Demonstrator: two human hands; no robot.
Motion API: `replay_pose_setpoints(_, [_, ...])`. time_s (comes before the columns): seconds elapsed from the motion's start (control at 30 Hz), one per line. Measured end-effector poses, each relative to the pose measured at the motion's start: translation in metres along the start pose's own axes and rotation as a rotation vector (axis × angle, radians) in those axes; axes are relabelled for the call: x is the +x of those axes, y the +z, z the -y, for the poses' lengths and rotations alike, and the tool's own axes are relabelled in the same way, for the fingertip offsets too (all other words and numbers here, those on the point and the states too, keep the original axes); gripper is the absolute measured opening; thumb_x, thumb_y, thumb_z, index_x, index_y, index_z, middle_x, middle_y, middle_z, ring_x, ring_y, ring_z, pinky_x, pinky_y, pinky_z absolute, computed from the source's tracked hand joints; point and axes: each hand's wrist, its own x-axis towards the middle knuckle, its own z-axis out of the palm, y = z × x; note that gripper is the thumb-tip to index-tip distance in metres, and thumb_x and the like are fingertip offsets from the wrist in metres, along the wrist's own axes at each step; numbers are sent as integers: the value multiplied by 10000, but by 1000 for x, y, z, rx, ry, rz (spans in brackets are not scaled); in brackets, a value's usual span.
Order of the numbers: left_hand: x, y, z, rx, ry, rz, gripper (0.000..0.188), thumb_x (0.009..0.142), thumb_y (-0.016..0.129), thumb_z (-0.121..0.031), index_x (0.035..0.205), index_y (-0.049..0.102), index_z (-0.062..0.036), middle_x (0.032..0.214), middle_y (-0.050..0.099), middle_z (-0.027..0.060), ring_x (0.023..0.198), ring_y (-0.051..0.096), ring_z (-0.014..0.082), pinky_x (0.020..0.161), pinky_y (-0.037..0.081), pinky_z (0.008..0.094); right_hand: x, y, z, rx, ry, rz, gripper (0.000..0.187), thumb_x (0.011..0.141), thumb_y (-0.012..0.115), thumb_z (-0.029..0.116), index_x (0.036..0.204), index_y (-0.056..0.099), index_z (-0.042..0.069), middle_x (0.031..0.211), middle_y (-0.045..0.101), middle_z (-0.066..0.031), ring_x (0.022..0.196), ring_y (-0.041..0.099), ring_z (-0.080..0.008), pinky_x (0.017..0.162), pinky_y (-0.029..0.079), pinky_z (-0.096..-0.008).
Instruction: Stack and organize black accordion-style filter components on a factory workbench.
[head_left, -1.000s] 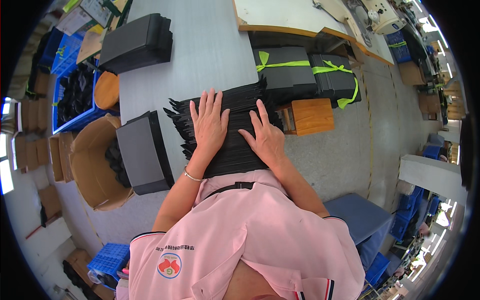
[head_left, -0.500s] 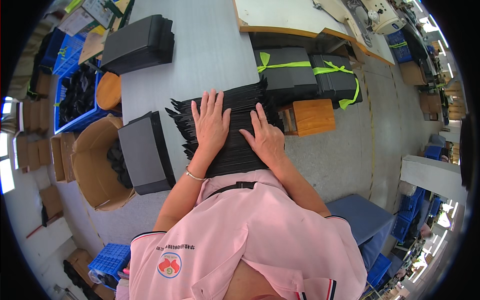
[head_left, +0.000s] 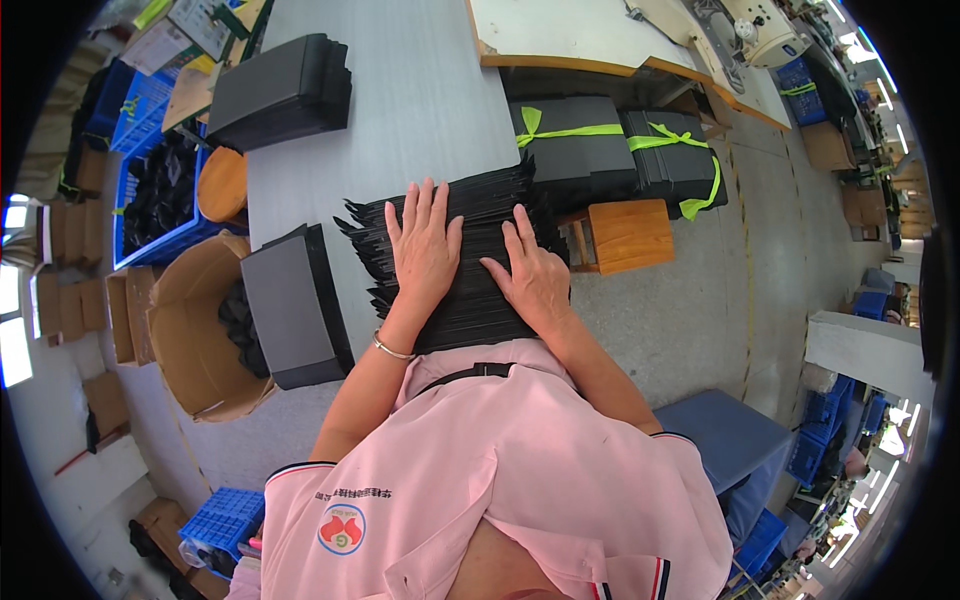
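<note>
A fanned stack of thin black pieces (head_left: 470, 290) lies at the near end of the table, up against my waist, its ragged edges sticking out on both sides. Flat on its left part rests my left hand (head_left: 422, 250), fingers stretched forward and the thumb apart. My right hand (head_left: 530, 270) presses on the right part, fingers extended and thumb spread toward the middle. Neither hand grips anything. Left of the stack is a neat pile of dark grey panels (head_left: 290, 310). Farther off on the table stands another black pile (head_left: 280, 95).
Bundles tied with bright green ribbon (head_left: 575, 150) sit right of the table (head_left: 420, 80), behind a wooden stool (head_left: 630, 238). At left are an open cardboard box (head_left: 190, 340), a round stool (head_left: 222, 185) and a blue crate (head_left: 160, 250). A blue padded seat (head_left: 715, 430) stands at right.
The view has shifted very slightly. Both hands stay in the same place on the black stack.
</note>
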Motion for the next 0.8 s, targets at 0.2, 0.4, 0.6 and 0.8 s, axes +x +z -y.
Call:
replay_pose_setpoints(0.2, [3,2,3,-2,1,-13,565,1030,627,-326,1523,516,-73,1553,523,122,1508,401,317,1275,169,567,1,-1,2,22,-4,-56,599,904,784,450,1296,645,19,1525,537,-186,614,675,-225,555,541,-319])
replay_pose_setpoints(0.4, [19,-12,21,-13,111,-19,789,893,720,-575,1473,562,-64,1508,542,116,1445,450,313,1230,252,571,-2,2,2,39,-13,-61,595,914,773,445,1318,624,34,1423,588,-154,629,683,-225,580,548,-325])
replay_pose_setpoints(0.6, [47,-21,41,-113,206,148,809,778,869,-401,1454,560,-79,1429,576,104,1407,477,296,1201,291,572,-1,0,1,47,-24,-39,592,926,759,447,1323,625,28,1422,596,-138,655,701,-239,607,555,-336])
replay_pose_setpoints(0.8, [61,-24,45,-154,115,166,787,707,910,-236,1414,586,-118,1318,633,110,1248,569,317,1070,411,464,1,0,0,-20,-40,-28,595,932,759,445,1327,629,19,1431,609,-134,660,704,-224,612,555,-314])
